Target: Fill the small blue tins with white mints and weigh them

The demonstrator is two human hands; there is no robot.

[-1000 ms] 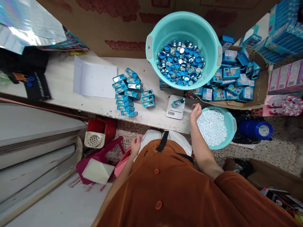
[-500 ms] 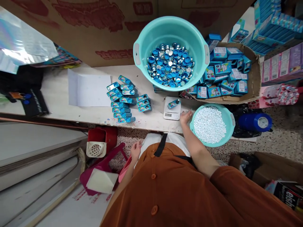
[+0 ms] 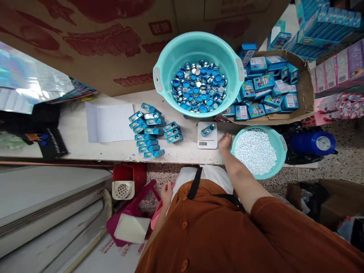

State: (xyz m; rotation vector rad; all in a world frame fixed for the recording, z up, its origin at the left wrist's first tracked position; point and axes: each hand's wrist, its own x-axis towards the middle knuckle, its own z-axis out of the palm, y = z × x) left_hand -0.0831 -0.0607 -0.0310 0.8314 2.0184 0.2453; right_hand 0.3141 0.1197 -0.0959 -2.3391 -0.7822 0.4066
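My right hand (image 3: 225, 141) rests low on the table, between the kitchen scale (image 3: 207, 144) and the bowl (image 3: 281, 165) of small white candies (image 3: 254, 151). Its fingers are curled together; whatever they may hold is too small to make out. On the scale lies one blue tin (image 3: 208, 130) with a dark opening in its end. Off the table's edge, beside my lap, my left hand (image 3: 166, 192) hangs with loose fingers and nothing visible in it. Several blue tins (image 3: 148, 142) stand in rows left of the scale, and a smaller group (image 3: 173, 132) stands closer to it.
Behind the scale stands a large turquoise basin (image 3: 199, 41) of blue and silver caps (image 3: 199, 89). A cardboard tray (image 3: 307, 81) of blue tins is at the right. White paper (image 3: 110, 121) lies at the left, a big carton (image 3: 108, 72) behind. A blue roll (image 3: 309, 144) sits beyond the bowl.
The view has shifted slightly, so the table appears lower. My right hand's fingers have drawn closer together beside the bowl. The tin remains on the scale, and my left hand stays by my lap.
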